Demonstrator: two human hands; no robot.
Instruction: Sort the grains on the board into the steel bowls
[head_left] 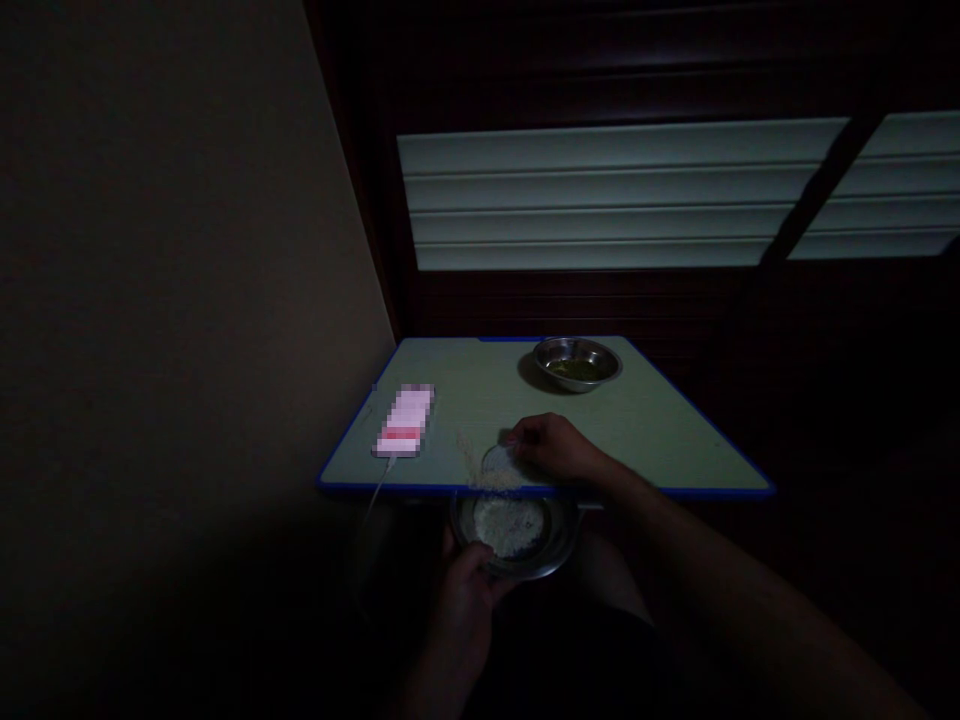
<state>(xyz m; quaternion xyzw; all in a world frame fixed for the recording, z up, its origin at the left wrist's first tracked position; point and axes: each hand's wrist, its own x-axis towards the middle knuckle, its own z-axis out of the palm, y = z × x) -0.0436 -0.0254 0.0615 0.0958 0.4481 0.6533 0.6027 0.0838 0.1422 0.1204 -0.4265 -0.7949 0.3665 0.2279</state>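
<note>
My left hand (466,590) is closed on the near left rim of a metal bowl (561,555), with the thumb over the edge. The bowl sits just below the table's front edge and has a pale, grainy heap (510,526) inside. Over the table's front edge, my right hand (553,446) pinches a thin, pale, rounded piece (501,460); its exact kind is too dim to make out. Pale crumbs (495,481) lie along the table edge beneath that piece, with a thin streak of them to its left.
A small light-topped table (645,440) with a blue rim stands before me. At its back right is a second metal bowl (577,370) with greenish contents. A lit phone (406,420) lies on the left, its white cable (381,484) hanging over the edge. A wall (225,250) rises at left.
</note>
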